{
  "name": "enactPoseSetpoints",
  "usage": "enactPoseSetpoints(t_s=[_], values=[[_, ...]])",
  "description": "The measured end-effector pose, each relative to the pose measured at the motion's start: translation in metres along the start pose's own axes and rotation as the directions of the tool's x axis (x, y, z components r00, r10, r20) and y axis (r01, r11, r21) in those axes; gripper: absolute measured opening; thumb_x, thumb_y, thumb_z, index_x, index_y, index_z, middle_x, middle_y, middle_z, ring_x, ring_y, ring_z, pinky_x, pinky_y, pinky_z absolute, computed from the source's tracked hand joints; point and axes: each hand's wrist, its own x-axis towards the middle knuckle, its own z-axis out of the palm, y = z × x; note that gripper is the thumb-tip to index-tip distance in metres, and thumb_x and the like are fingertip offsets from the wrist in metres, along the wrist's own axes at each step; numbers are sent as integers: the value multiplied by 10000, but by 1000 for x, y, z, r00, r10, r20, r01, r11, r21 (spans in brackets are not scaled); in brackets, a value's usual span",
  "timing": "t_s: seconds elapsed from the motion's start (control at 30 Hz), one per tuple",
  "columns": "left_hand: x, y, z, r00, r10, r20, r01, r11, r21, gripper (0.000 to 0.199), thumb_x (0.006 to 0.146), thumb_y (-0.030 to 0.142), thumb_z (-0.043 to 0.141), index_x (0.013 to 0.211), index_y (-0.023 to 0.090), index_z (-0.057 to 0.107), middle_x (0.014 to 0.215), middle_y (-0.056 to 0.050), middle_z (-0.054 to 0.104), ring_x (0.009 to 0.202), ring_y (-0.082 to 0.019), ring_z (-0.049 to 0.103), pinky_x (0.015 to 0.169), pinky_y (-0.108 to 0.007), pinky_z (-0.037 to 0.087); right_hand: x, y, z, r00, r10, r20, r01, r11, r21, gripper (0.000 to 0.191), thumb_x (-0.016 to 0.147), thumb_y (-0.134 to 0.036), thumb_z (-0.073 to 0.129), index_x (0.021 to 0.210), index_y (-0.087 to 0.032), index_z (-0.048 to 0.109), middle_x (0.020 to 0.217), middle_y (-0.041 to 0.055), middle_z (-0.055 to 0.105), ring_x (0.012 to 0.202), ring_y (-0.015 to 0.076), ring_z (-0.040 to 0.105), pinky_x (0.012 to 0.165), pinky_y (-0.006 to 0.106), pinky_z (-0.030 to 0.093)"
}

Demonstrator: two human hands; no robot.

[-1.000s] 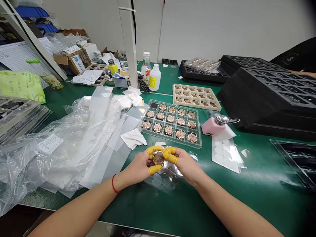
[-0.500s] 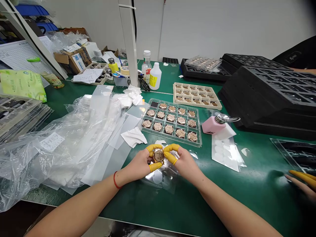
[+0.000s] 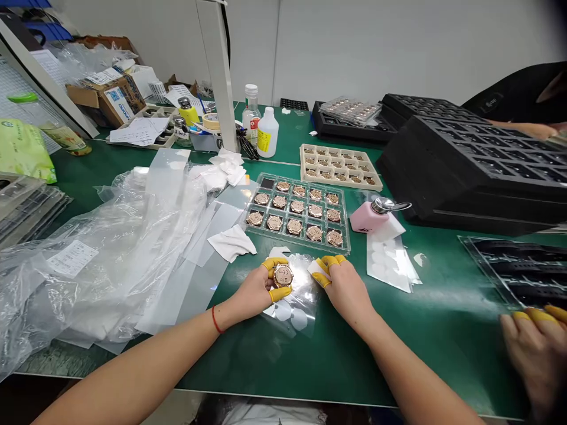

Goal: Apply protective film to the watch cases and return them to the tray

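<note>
Rose-gold watch head point(image 3: 282, 275): its back showed "CE"; the finer engraving was too small to read
Pink bottle point(image 3: 368, 218): right of the clear tray point(image 3: 301, 241), dark lettering illegible
White bottle point(image 3: 267, 136): beyond the clear tray, yellow label unreadable
Clear tray contents: fourteen rose-gold watch heads point(image 3: 294, 226); far-left compartment showed a dark base
Beige tray point(image 3: 375, 186): beyond the clear tray, compartments holding similar pieces
Watch head's direction: back faced the camera; long axis unclear
Watch head's place: near side of the clear tray
Left hand point(image 3: 253, 292): pinched the watch head between thumb and finger
Right hand point(image 3: 348, 289): pinched a white wipe point(image 3: 317, 268)
</note>
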Motion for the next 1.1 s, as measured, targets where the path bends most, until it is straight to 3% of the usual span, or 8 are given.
enactPoseSetpoints(t_s=[0.07, 0.17, 0.3, 0.43, 0.5, 0.57, 0.93, 1.1], values=[[1, -3, -1, 1000, 16, 6, -16, 1000, 9, 528, 696, 233, 687, 1171, 214, 455, 1086, -59, 566, 934, -180, 598, 845, -338, 488, -2, 2, 2, 999, -5, -42, 4, 1000, -24, 201, 796, -345, 599, 887, -167, 578, 784, 110, 574, 771, 257, 539, 569, 319, 365], [2, -8, -2, 999, 33, 3, -33, 999, 17, 521, 694, 223, 686, 1162, 213, 457, 1077, -54, 564, 920, -171, 599, 829, -321, 489, -7, 4, 6, 997, -22, -77, 16, 997, -72, 134, 779, -315, 617, 766, -197, 554, 721, 78, 559, 699, 225, 524, 540, 302, 337], [0, -8, -1, 998, 68, 0, -68, 997, 29, 516, 714, 227, 672, 1174, 215, 438, 1042, -49, 564, 871, -154, 595, 778, -296, 490, -12, -5, -1, 999, -21, -42, 23, 998, 53, 158, 850, -202, 471, 698, -206, 513, 719, 72, 564, 656, 198, 510, 530, 291, 318], [-2, -6, -1, 994, 101, 31, -102, 995, 20, 496, 732, 240, 663, 1169, 212, 430, 1037, -52, 577, 850, -158, 601, 768, -303, 492, -15, -29, -18, 960, -212, -183, 257, 927, 274, 157, 857, -149, 418, 893, -196, 563, 851, 78, 610, 770, 206, 516, 647, 309, 360], [-3, -4, -1, 993, 114, 37, -115, 993, 16, 483, 738, 245, 660, 1163, 206, 435, 1029, -55, 584, 852, -163, 603, 761, -303, 494, -15, -41, -21, 915, -326, -237, 387, 876, 287, 178, 849, -140, 427, 926, -199, 576, 861, 76, 615, 787, 210, 500, 677, 320, 348], [-3, -2, -1, 992, 123, 39, -123, 992, 11, 462, 744, 247, 656, 1155, 204, 450, 1026, -56, 587, 873, -170, 602, 766, -301, 493, -13, -51, -17, 890, -380, -250, 439, 863, 251, 170, 838, -132, 439, 897, -191, 587, 811, 78, 606, 755, 211, 478, 669, 324, 327], [0, -1, -4, 989, 137, 48, -133, 988, -76, 395, 759, 270, 653, 1103, 184, 480, 1030, -68, 601, 964, -200, 597, 848, -330, 478, 10, -60, -4, 908, -321, -269, 371, 915, 160, 150, 735, -83, 462, 756, -185, 570, 745, 84, 567, 764, 223, 431, 709, 342, 304], [0, -3, -4, 984, 164, 72, -154, 980, -126, 473, 739, 255, 677, 1150, 189, 453, 1106, -85, 578, 1023, -211, 580, 897, -358, 460, 21, -49, -9, 928, -282, -244, 353, 875, 331, 176, 785, -92, 422, 812, -185, 569, 788, 65, 582, 782, 203, 463, 753, 340, 327]])
